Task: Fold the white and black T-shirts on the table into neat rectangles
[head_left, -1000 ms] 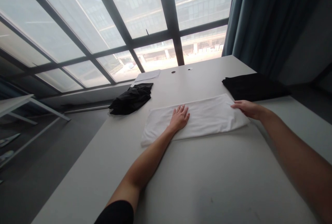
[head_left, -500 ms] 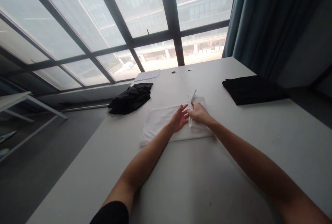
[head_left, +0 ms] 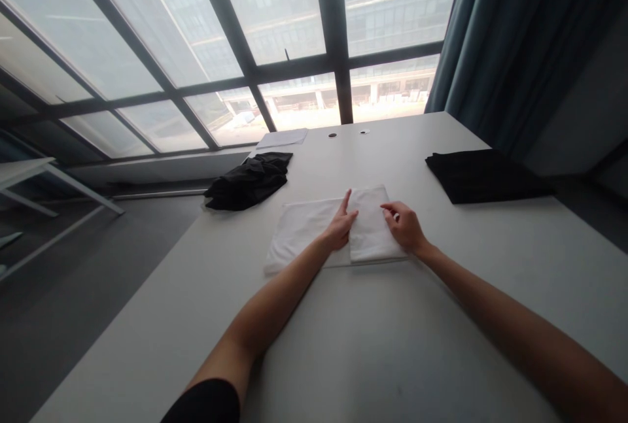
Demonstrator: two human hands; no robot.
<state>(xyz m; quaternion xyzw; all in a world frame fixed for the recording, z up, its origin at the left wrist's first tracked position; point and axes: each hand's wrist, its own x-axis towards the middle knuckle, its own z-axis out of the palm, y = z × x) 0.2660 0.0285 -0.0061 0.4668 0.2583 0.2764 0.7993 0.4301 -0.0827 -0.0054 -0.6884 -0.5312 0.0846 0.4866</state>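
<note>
A white folded cloth (head_left: 304, 230) lies flat on the table in front of me. Its right part is turned over as a flap (head_left: 370, 236) on top of the rest. My left hand (head_left: 340, 227) is open at the flap's left edge, index finger stretched away from me and thumb reaching onto the flap. Over the flap's right side is my right hand (head_left: 405, 225), its fingers loosely bent and apart, with no cloth visible in them. Whether its fingertips touch the flap I cannot tell.
The white table (head_left: 324, 344) stands by large windows. A crumpled black cloth (head_left: 250, 181) lies at its left edge, and a neatly folded black cloth (head_left: 488, 176) on the right. White sheets (head_left: 282, 138) lie at the far left corner. A blue curtain (head_left: 473, 44) hangs behind.
The raised white flap has come down flat. My right hand has let go of it and moved right. The left hand's index finger has straightened at the flap's edge.
</note>
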